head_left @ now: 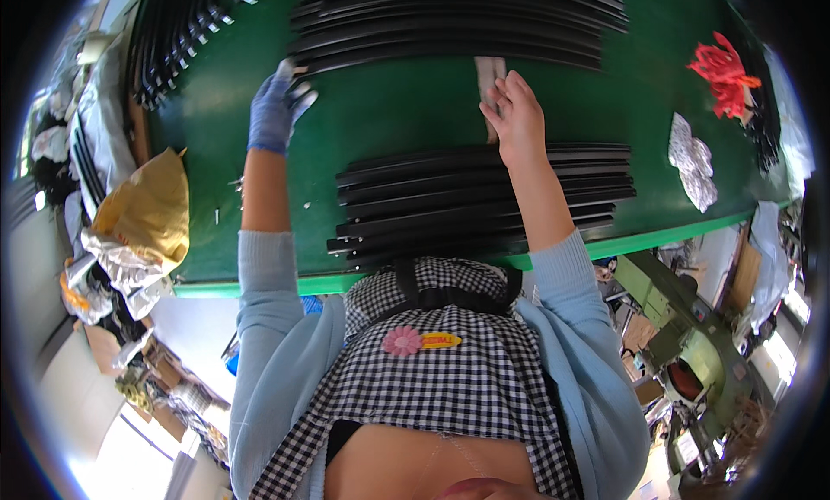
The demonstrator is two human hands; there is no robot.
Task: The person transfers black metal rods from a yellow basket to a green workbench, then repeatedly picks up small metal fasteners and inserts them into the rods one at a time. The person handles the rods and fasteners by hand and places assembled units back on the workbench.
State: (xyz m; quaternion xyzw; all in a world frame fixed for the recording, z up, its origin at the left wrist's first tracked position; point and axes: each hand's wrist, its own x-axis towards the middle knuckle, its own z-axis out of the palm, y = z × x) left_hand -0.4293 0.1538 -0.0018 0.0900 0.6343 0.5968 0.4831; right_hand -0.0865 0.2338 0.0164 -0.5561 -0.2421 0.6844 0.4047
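My left hand (275, 115) wears a blue glove with pale fingertips. It reaches to the left end of a far row of long black bars (450, 49), its fingertips at or against the nearest bar and its other fingers apart. My bare right hand (519, 120) is raised with fingers stretched out, nothing visibly gripped in it. Just beside those fingers lies a flat, pale greyish strip (488, 78), running from the far bars toward a nearer row of black bars (467, 193). My right forearm passes over this nearer row.
Everything rests on a green tabletop (389, 111). More black bars (186, 33) lie at the far left, above a yellow sack (147, 210). To the right are a red bundle (722, 72) and a crumpled whitish wrapping (692, 163). A green machine (709, 353) stands beyond the table's near right edge.
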